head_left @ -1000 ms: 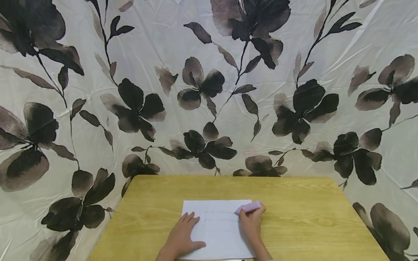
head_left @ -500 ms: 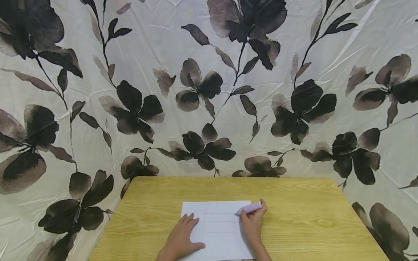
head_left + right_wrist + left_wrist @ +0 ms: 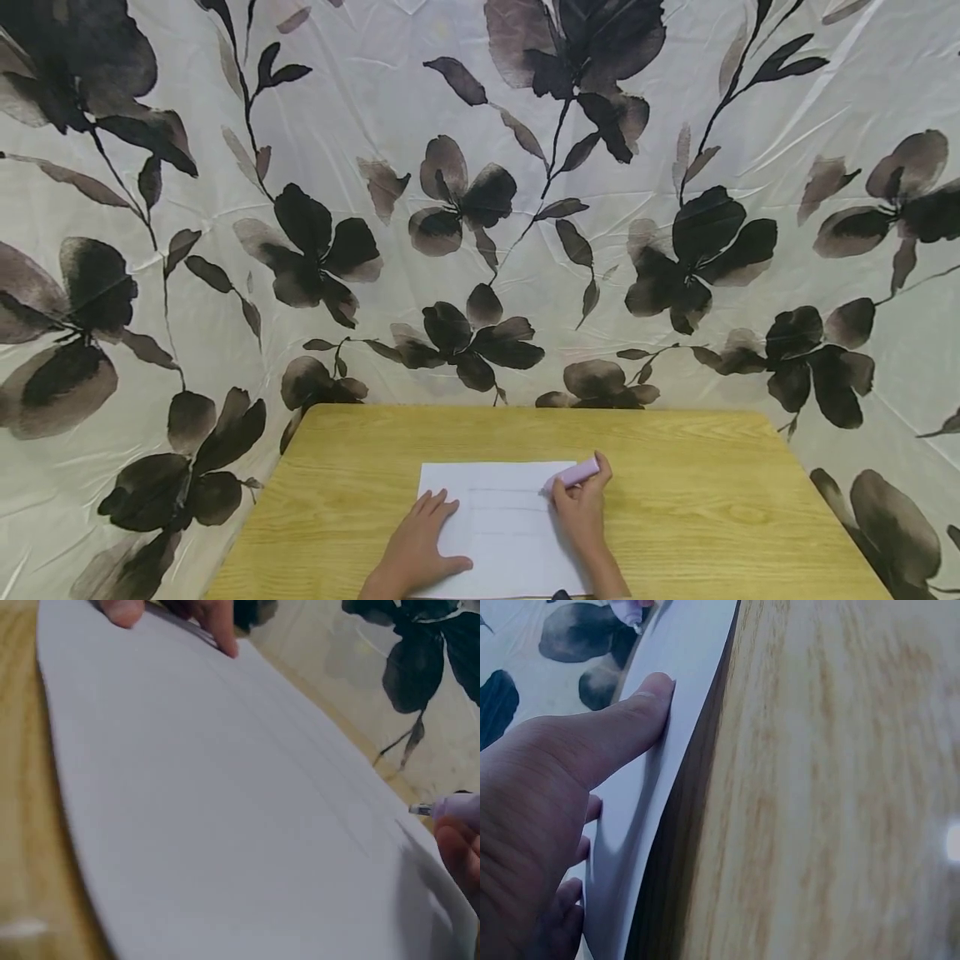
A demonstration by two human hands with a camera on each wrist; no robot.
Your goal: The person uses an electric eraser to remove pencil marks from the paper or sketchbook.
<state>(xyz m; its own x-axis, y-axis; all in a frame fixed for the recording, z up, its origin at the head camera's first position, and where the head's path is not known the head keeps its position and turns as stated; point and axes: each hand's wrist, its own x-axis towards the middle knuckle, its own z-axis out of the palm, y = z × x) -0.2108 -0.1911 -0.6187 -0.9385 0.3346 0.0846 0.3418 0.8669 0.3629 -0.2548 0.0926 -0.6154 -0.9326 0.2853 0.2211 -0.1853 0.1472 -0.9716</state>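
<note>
A white sheet of paper [image 3: 510,554] lies on the table, with a few faint ruled lines across it. On its left side rests my left hand [image 3: 420,542], fingers spread and thumb out over the sheet. The left wrist view shows that thumb [image 3: 622,731] lying on the paper near its edge. My right hand [image 3: 585,517] pinches a thick lilac pen [image 3: 576,472] at the sheet's upper right. A narrow metallic tip [image 3: 420,810] shows on the pen in the right wrist view, close over the paper, near the right end of the lines.
The yellow wood-grain table [image 3: 712,500] extends to both sides of the sheet. Behind it hangs a pale cloth [image 3: 465,108] with dark flowers. A small dark rounded object [image 3: 561,595] shows at the bottom edge of the head view.
The pen's back end has tipped up slightly, while its tip stays near the same spot. My left hand keeps its place. More of the dark object shows at the bottom edge.
</note>
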